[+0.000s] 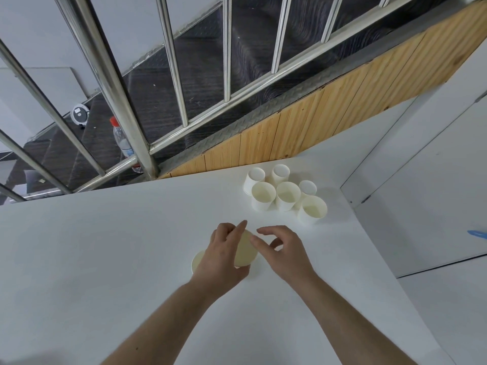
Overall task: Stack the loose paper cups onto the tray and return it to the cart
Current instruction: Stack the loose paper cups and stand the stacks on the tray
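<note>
Fingers of left hand (224,255) curl round a paper cup (246,250); right hand (283,250), loosely spread, touches its rim.

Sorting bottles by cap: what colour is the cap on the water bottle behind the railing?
Red; the water bottle cap shows in the head view.

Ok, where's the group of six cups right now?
Head view: the six cups stand clustered at the table's far right, beyond both hands, just below the wooden panel.

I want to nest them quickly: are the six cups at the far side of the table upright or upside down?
Mixed. Three cups stand upright with open mouths showing; the other three show closed bottoms, upside down.
</note>
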